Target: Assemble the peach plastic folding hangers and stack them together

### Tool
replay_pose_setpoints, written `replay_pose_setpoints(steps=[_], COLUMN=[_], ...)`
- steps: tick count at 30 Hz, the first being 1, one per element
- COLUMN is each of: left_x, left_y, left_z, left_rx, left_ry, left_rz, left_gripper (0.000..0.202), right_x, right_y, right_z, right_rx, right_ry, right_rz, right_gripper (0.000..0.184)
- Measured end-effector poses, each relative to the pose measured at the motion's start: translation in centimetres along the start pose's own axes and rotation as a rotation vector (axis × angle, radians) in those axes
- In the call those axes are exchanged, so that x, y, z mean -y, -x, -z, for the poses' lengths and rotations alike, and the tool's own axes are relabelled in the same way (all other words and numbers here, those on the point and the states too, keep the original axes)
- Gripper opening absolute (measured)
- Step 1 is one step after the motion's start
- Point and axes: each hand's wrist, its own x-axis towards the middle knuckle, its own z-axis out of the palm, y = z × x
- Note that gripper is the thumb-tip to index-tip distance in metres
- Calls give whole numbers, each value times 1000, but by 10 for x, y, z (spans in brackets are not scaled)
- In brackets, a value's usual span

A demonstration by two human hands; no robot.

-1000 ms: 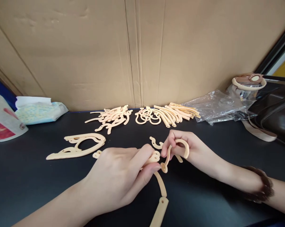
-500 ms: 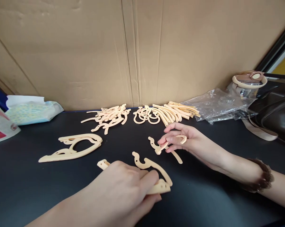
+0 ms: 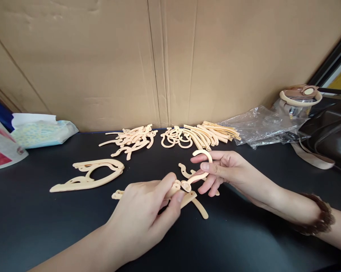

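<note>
My left hand point(image 3: 147, 211) is closed, pinching the end of a beige plastic hanger arm point(image 3: 175, 186) between thumb and index finger. Most of that arm is hidden by the hand. My right hand point(image 3: 227, 170) grips a beige hanger hook point(image 3: 209, 160), its curve upward and its round base touching or almost touching the end of the arm. Under my left fingers shows another flat arm piece point(image 3: 189, 198); whether it is held too, I cannot tell. A curved hanger piece point(image 3: 184, 170) lies behind my right fingers, and one more curved piece point(image 3: 201, 209) lies below the hands.
On the black table, a folded hanger point(image 3: 88, 186) lies left. Along the cardboard wall point(image 3: 102, 56) are piles of curved arms point(image 3: 133, 139), hooks point(image 3: 174, 136) and straight arms point(image 3: 204, 134). A clear plastic bag point(image 3: 258, 126), a bottle point(image 3: 299, 100) and a tissue pack point(image 3: 45, 134) stand around them.
My left hand has risen and brought the hanger arm's end up to the hook. The right hand has turned the hook so its curve stands up.
</note>
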Motion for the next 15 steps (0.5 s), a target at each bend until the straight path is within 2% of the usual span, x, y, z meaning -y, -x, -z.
replay_pose_setpoints(steps=[6, 11, 15], left_x=[-3, -2, -1], left_y=[1, 1, 4], left_z=[-4, -6, -8], left_rx=[-85, -95, -135], left_ry=[-91, -87, -68], left_rz=[-93, -89, -110], left_gripper=[33, 42, 48], right_x=[-1, -1, 0], right_y=[2, 4, 6], right_z=[-1, -4, -8], right_rx=[18, 33, 21], right_ry=[9, -8, 67], right_rz=[-7, -2, -15], right_gripper=[29, 27, 33])
